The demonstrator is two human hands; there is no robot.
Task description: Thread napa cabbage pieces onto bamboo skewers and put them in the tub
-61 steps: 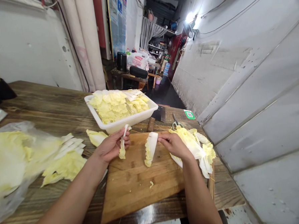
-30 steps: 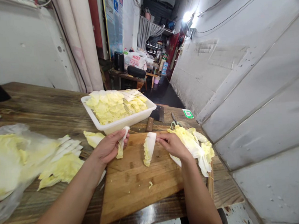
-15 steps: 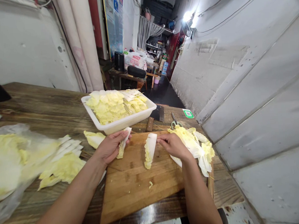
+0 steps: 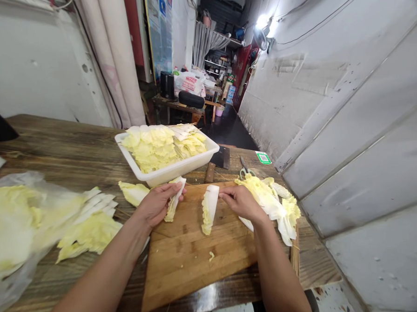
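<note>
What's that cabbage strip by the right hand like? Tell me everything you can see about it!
The Chinese cabbage strip is long and narrow, white on its right side with a frilly yellow left edge. It hangs slightly tilted on a thin skewer over the cutting board, beside the right hand. I can't tell if its tip touches the board.

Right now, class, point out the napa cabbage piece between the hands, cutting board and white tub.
Napa cabbage piece (image 4: pixel 210 209), head view: middle.
Cutting board (image 4: pixel 197 249), head view: bare top.
White tub (image 4: pixel 183 170), head view: front wall.
</note>
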